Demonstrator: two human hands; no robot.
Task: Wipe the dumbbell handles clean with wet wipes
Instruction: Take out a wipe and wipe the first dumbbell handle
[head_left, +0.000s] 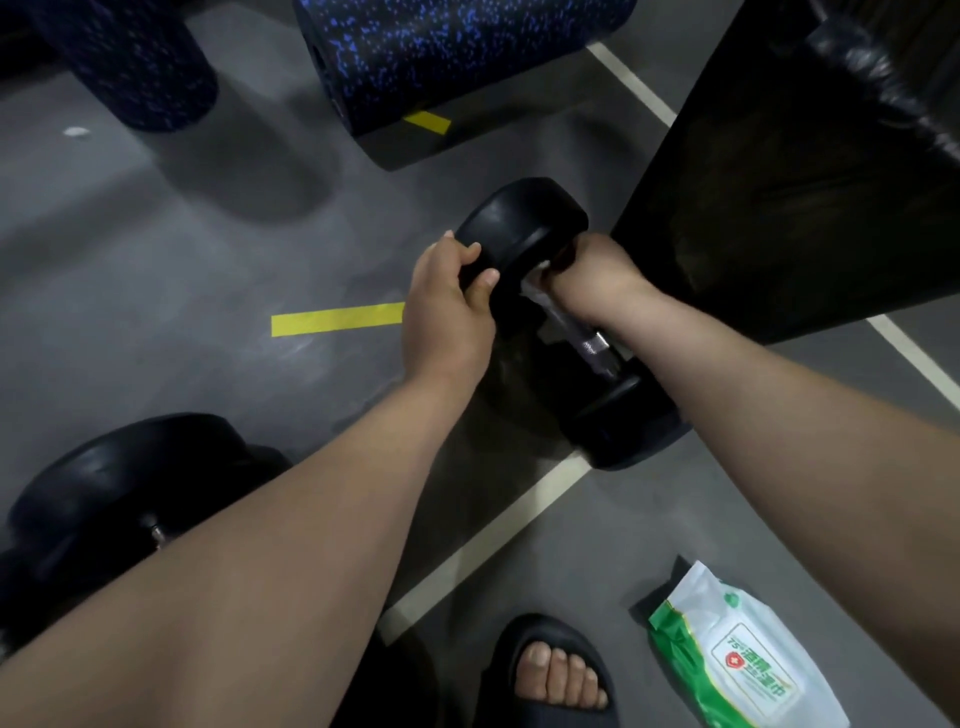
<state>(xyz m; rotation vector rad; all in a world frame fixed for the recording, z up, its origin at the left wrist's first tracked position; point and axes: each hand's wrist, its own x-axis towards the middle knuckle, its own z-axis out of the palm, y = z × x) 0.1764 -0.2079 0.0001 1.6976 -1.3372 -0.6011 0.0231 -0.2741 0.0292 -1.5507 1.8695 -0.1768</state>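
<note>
Clutching dumbbell (519, 218), wet wipe (532, 291) round handle (592, 345)

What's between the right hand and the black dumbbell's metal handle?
A crumpled white wet wipe, gripped by the right hand around the black dumbbell's metal handle, seen in the head view.

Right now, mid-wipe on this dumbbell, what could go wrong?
1. The left hand grips only the far head of the dumbbell; its round heads might roll toward the sandalled foot if that grip slips.
2. The right hand holds the wipe at the upper end of the handle; bare metal below may go unwiped.
</note>
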